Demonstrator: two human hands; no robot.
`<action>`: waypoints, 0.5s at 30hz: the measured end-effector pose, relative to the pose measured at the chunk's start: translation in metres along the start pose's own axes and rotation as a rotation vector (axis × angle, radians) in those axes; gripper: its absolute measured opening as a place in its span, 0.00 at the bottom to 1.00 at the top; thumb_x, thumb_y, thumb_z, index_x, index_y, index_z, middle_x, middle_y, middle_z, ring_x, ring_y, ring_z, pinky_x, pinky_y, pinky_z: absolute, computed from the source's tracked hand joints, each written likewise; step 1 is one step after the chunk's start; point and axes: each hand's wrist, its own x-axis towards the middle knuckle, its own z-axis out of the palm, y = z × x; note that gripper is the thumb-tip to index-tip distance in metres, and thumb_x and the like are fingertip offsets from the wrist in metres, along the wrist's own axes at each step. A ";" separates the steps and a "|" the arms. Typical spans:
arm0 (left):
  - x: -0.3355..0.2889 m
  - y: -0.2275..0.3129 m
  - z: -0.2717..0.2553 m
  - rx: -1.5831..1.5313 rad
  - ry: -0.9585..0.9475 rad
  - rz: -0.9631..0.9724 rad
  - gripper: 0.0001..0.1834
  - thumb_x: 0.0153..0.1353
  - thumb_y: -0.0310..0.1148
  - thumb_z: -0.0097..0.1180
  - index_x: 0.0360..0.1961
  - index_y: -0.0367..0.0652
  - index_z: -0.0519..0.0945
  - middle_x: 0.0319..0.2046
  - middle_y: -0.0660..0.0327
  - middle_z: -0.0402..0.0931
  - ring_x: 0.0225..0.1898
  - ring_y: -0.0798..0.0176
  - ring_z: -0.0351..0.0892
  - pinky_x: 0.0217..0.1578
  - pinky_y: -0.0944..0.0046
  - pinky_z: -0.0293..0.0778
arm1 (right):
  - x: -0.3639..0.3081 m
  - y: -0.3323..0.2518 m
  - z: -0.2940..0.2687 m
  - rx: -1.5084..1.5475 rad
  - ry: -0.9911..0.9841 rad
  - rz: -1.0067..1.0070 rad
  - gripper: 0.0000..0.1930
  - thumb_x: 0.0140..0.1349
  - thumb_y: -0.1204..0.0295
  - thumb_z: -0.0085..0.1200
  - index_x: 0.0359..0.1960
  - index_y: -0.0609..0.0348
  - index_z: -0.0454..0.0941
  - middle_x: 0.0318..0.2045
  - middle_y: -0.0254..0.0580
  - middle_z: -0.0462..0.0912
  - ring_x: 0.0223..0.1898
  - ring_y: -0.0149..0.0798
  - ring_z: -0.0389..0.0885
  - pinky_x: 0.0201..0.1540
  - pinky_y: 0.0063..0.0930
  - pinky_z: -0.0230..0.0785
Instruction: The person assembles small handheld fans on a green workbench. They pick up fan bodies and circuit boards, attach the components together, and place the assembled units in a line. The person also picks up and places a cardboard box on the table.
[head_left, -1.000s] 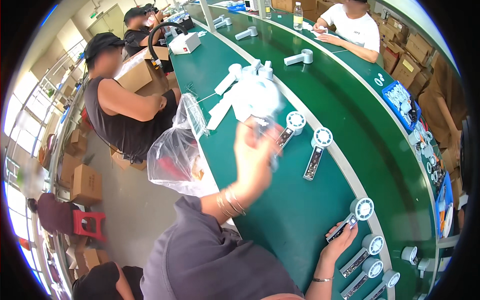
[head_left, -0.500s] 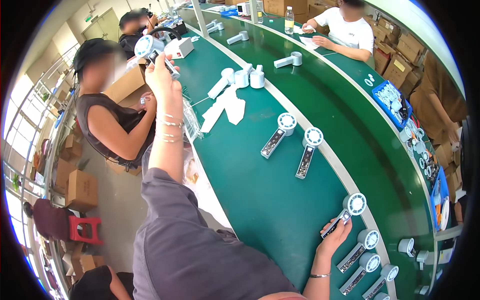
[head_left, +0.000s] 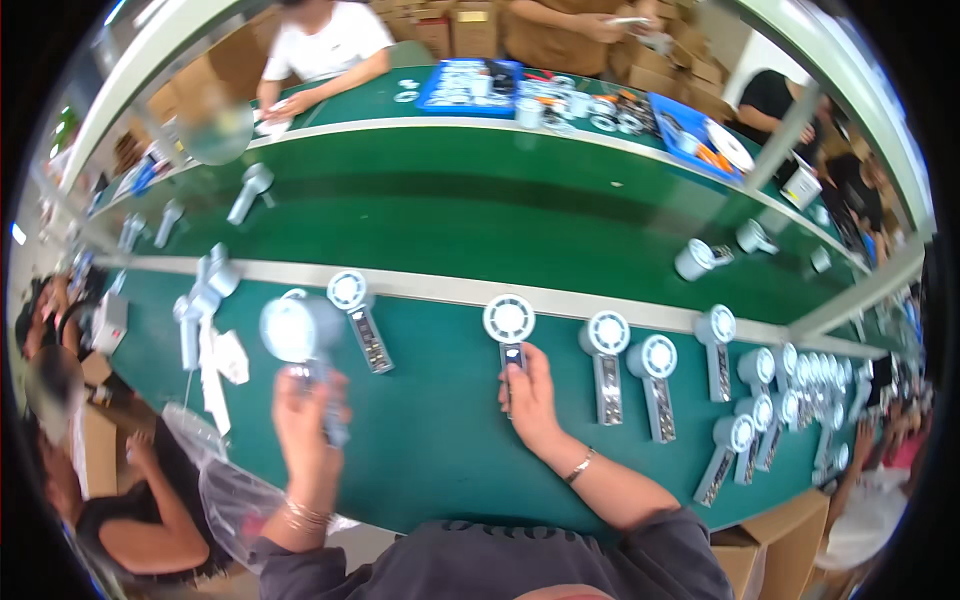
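Left hand (head_left: 310, 408), left of centre, grips a blurred pale-blue fan (head_left: 292, 328); right hand (head_left: 537, 402), frame centre, clasps a second fan (head_left: 509, 318); further fans (head_left: 716, 325), right of frame, show grilles (head_left: 608, 331) apparently done, but handles (head_left: 609, 390) uncovered, circuitry (head_left: 661, 410) bare, seemingly unfinished.

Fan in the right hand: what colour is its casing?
That fan is pale blue-grey; head view.
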 end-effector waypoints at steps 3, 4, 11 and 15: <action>-0.011 -0.053 0.048 -0.029 -0.285 -0.271 0.21 0.58 0.22 0.54 0.51 0.42 0.64 0.36 0.56 0.74 0.31 0.71 0.71 0.25 0.73 0.68 | 0.000 -0.005 -0.005 0.039 0.030 0.003 0.18 0.67 0.70 0.37 0.57 0.60 0.55 0.32 0.38 0.70 0.23 0.25 0.68 0.21 0.18 0.64; -0.011 -0.068 0.059 -0.031 -0.343 -0.288 0.21 0.57 0.22 0.55 0.51 0.42 0.64 0.36 0.58 0.74 0.29 0.72 0.70 0.25 0.74 0.67 | -0.002 -0.005 -0.004 0.053 0.029 0.007 0.18 0.67 0.70 0.37 0.57 0.61 0.55 0.32 0.38 0.70 0.23 0.25 0.68 0.21 0.18 0.64; 0.001 -0.109 0.091 0.082 -0.340 -0.201 0.19 0.58 0.26 0.55 0.50 0.37 0.65 0.35 0.59 0.75 0.31 0.73 0.72 0.28 0.73 0.70 | 0.000 -0.013 -0.007 0.049 0.104 0.060 0.17 0.67 0.68 0.37 0.55 0.61 0.59 0.32 0.36 0.70 0.24 0.24 0.69 0.21 0.17 0.65; 0.004 -0.113 0.087 0.083 -0.310 -0.171 0.18 0.59 0.27 0.55 0.49 0.37 0.65 0.35 0.59 0.76 0.31 0.72 0.72 0.30 0.73 0.70 | -0.003 -0.005 -0.004 0.037 0.083 0.003 0.17 0.67 0.67 0.37 0.55 0.60 0.59 0.32 0.36 0.70 0.24 0.24 0.69 0.21 0.17 0.65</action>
